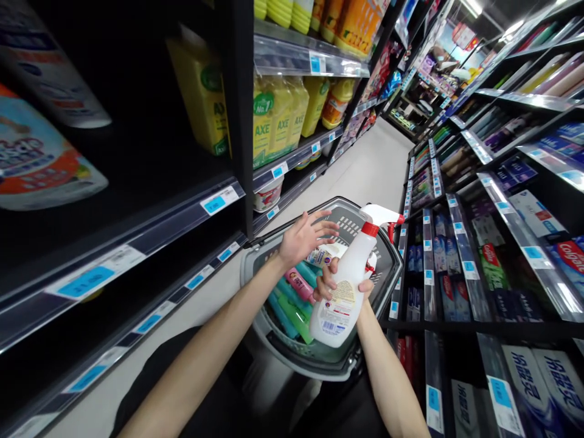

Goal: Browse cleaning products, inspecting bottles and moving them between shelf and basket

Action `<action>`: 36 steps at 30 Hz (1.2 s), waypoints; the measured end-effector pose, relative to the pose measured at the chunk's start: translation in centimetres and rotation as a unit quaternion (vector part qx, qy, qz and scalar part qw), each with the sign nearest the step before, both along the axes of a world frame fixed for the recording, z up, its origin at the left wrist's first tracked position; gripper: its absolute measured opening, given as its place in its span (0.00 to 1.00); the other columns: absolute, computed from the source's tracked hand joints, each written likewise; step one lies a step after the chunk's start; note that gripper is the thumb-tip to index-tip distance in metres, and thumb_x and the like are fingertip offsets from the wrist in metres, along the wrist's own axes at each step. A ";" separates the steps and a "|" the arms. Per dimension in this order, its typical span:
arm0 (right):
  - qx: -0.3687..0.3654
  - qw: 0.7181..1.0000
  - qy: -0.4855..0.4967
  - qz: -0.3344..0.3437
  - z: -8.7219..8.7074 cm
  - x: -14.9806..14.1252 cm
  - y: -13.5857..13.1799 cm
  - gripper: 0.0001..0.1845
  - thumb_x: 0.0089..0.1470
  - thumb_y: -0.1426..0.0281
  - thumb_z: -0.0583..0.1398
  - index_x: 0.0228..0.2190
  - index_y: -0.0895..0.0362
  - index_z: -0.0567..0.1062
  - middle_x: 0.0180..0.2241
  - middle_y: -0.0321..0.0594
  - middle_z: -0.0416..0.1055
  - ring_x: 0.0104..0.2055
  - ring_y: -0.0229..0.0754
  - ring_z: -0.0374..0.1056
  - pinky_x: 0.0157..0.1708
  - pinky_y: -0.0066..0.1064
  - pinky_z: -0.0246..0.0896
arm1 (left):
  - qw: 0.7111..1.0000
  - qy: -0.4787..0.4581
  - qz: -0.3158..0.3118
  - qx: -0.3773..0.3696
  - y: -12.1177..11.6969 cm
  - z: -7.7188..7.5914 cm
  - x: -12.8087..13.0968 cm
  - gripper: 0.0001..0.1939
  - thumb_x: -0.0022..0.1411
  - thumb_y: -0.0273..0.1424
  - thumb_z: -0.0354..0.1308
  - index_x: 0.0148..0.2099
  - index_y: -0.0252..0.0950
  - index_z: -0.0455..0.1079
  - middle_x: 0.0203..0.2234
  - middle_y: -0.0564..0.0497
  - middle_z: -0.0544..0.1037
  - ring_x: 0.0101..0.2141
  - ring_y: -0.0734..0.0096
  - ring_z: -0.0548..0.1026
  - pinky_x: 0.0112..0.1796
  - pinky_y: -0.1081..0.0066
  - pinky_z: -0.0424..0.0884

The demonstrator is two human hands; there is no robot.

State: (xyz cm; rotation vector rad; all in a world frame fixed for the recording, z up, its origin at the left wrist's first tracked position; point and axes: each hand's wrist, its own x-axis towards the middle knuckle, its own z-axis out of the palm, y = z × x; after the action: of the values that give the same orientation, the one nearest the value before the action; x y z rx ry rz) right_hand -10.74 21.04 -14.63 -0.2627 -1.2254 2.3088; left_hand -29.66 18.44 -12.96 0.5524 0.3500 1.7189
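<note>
A white spray bottle point(343, 298) with a red collar and a white trigger head is gripped in my right hand point(327, 281), its label and barcode facing me. It tilts over a grey shopping basket point(255, 316). My left hand point(305, 237) hovers above the basket's left side with fingers spread, holding nothing. Inside the basket lie a pink bottle point(298, 283), green and teal items point(292, 313), and another white bottle point(319, 257) partly hidden behind the one I hold.
Shelves point(182, 213) on the left carry yellow AXE bottles point(276, 118) and orange-labelled cleaner bottles point(41, 158). Shelving point(524, 231) with boxed toothpaste lines the right. Between them a pale floor aisle point(365, 164) runs ahead.
</note>
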 end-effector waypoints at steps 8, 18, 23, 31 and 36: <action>0.094 0.991 -0.051 -0.074 1.6 0.1 0.1 0.19 0.42 0.53 0.58 0.33 0.51 0.68 0.29 0.36 0.68 0.38 0.49 0.71 0.40 0.48 0.67 | 0.990 0.120 0.066 -0.012 0.6 -0.5 0.5 0.26 0.62 0.46 0.72 0.53 0.33 0.77 0.42 0.39 0.84 0.41 0.58 0.82 0.44 0.64 0.76; 0.046 0.999 -0.010 -0.017 0.5 -1.1 0.0 0.29 0.37 0.62 0.73 0.43 0.52 0.73 0.33 0.35 0.73 0.35 0.46 0.71 0.34 0.37 0.68 | 0.969 0.236 -0.043 0.049 2.2 6.1 2.1 0.40 0.48 0.54 0.79 0.52 0.29 0.79 0.45 0.36 0.84 0.46 0.52 0.83 0.40 0.71 0.75; 0.083 0.996 -0.036 -0.003 1.3 -1.1 0.1 0.31 0.40 0.59 0.75 0.44 0.54 0.74 0.34 0.33 0.75 0.34 0.41 0.73 0.36 0.34 0.68 | 0.968 0.246 -0.038 0.023 1.9 7.0 2.1 0.34 0.49 0.53 0.78 0.47 0.30 0.80 0.36 0.40 0.85 0.39 0.55 0.84 0.34 0.72 0.74; 0.096 0.993 -0.043 0.055 1.6 -0.7 0.5 0.32 0.33 0.58 0.78 0.40 0.53 0.76 0.33 0.35 0.74 0.33 0.42 0.72 0.32 0.33 0.68 | 0.960 0.279 -0.032 0.000 0.7 7.0 1.6 0.33 0.45 0.54 0.80 0.40 0.29 0.81 0.30 0.42 0.84 0.37 0.52 0.84 0.37 0.65 0.77; 0.116 0.991 -0.057 0.033 1.2 -0.9 0.4 0.35 0.33 0.53 0.78 0.41 0.52 0.75 0.33 0.35 0.75 0.33 0.44 0.72 0.33 0.38 0.70 | 0.955 0.296 -0.012 -0.007 0.1 6.9 2.2 0.36 0.50 0.57 0.76 0.47 0.30 0.80 0.40 0.37 0.85 0.46 0.46 0.83 0.41 0.63 0.77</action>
State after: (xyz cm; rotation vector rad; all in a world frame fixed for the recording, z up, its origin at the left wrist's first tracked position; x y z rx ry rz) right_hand -11.62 21.44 -13.39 -0.2787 -1.5666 2.2055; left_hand -27.50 18.56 -6.07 1.0565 0.7745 1.4967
